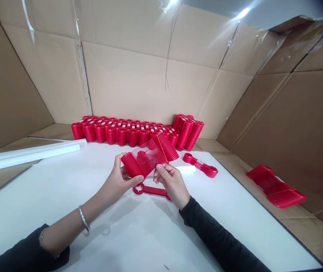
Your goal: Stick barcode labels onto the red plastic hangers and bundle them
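Left hand (121, 178) has its fingers curled round the red stack (135, 165) above the worktop (116, 241), probably to steady it; right hand (174, 181) bunches fingers at its edge, can't tell if gripping. Bundles (121, 134) line the back, likely for elbow room.

White tabletop (133, 238) open in front; red stacks (121, 136) block back, white bars (33, 154) left.

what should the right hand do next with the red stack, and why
Probably the right hand should check that the orange band sits snugly: the band crosses one end of the stack of red plastic pieces, the right fingertips are close to its lower end, and the left hand holds the opposite end.
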Available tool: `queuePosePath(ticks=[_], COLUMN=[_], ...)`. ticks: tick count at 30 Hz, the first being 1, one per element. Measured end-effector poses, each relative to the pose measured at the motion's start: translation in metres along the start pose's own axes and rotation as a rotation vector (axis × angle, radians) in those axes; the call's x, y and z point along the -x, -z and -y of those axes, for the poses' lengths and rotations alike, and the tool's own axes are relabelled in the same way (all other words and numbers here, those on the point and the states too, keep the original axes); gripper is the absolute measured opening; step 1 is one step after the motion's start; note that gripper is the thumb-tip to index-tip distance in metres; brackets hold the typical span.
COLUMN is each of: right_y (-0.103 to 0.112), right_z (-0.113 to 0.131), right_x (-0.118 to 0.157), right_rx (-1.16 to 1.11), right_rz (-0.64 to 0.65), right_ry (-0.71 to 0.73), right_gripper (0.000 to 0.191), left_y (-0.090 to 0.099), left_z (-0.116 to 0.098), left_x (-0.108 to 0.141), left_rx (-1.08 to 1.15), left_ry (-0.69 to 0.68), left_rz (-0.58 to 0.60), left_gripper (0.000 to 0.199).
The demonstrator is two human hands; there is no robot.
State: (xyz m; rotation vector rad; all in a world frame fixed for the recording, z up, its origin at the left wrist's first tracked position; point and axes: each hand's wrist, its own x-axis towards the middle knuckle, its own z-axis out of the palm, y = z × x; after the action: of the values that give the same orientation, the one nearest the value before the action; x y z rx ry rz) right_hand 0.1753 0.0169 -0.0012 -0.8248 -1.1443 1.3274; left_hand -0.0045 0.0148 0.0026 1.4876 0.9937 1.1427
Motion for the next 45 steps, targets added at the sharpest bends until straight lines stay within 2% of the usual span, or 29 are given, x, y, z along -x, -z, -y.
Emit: queuePosePath(ticks=[5, 9, 16, 23, 29, 33, 37, 39, 41, 43, 45], right_y=[-0.005, -0.008, -0.008, -0.008, -0.012, -0.021, -0.027, -0.024, -0.018, -0.01, -0.003], right_z=[-0.002, -0.001, 0.003, 0.001, -0.005, -0.009, -0.009, -0.007, -0.005, -0.003, -0.003], right_x=[0.007, 0.01, 0.015, 0.015, 0.016, 0.022, 0.026, 0.024, 0.021, 0.016, 0.012], right_rx=[0.068, 0.11, 0.065, 0.001, -0.085, -0.093, -0.079, -0.092, -0.104, -0.079, -0.018], right_rz=[0.05, 0.052, 0.065, 0.069, 0.076, 0.139, 0.223, 0.197, 0.109, 0.01, -0.046], right_ry=[-0.04, -0.045, -0.03, -0.071, -0.109, -0.11, -0.132, -0.165, -0.195, -0.201, -0.188], right_gripper=[0.027, 0.028, 0.028, 0.028, 0.031, 0.029, 0.029, 0.027, 0.034, 0.046, 0.051], left_y=[-0.003, -0.006, -0.008, -0.008, -0.014, -0.022, -0.023, -0.014, 0.005, 0.037, 0.082], left_z=[0.0, -0.003, -0.006, -0.006, 0.0, 0.004, 0.006, 0.005, 0.003, -0.001, -0.007], left_x=[0.004, 0.008, 0.013, 0.012, 0.017, 0.021, 0.017, 0.009, -0.005, -0.021, -0.039], left_rx=[0.057, 0.051, 0.032, 0.023, -0.002, 0.014, -0.073, -0.135, -0.22, -0.321, -0.434], left_ry=[-0.02, -0.059, -0.076, -0.066, -0.104, -0.17, -0.217, -0.265, -0.338, -0.423, -0.509], left_rz=[0.016, -0.022, -0.089, -0.088, -0.077, -0.204, -0.338, -0.401, -0.503, -0.609, -0.739], left_gripper=[0.069, 0.067, 0.066, 0.066, 0.075, 0.074, 0.065, 0.061, 0.061, 0.064, 0.068])
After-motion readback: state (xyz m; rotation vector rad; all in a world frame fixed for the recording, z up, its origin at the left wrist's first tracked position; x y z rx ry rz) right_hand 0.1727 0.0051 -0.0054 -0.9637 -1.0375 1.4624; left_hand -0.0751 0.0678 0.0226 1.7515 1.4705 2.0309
